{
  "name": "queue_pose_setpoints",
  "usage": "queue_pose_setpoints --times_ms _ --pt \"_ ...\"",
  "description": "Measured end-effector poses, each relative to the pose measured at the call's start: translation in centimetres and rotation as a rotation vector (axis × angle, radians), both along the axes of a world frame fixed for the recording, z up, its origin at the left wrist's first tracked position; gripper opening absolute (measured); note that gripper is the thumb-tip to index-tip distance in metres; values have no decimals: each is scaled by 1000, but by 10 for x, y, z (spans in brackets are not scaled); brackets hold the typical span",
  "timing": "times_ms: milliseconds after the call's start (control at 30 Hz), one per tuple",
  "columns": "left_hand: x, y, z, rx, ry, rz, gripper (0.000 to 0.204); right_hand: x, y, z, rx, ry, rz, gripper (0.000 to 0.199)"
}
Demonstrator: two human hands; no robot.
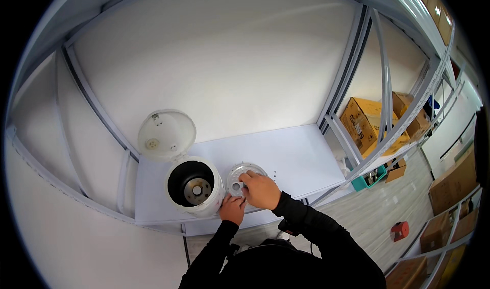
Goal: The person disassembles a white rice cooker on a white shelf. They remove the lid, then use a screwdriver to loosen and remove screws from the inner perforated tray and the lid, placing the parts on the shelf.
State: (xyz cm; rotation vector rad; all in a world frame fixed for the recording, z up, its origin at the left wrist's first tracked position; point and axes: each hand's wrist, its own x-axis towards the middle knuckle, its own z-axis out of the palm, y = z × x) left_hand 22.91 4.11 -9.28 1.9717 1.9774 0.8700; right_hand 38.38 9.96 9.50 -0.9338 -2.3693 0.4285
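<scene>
A white rice cooker (210, 201) stands at the left of the white table, its lid (168, 134) swung up and back. No pot sits inside; a round metal heating plate (205, 192) shows at the bottom of the dark interior. Just right of the cooker lies a round silvery disc (233, 176), its exact kind unclear. My left hand (233, 209) is at the disc's near edge beside the cooker, fingers bent against the rim. Over the disc's right part is my right hand (261, 190), fingers curled in a pinch; what they hold is hidden.
Several tiny dark pieces (274, 176) lie on the table (301, 156) right of the disc. Grey frame posts (352, 59) rise around the table. Beyond them at right are a yellow carton (368, 124), a teal crate (368, 179) and a red object (400, 231) on the floor.
</scene>
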Motion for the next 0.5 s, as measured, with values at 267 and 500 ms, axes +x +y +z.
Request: queue_pose_setpoints --times_ms 267,500 --pt "4 7 13 -69 76 -42 13 8 0 5 -4 32 -31 28" --pt "8 8 25 -92 82 -11 13 17 5 9 -20 155 -103 31"
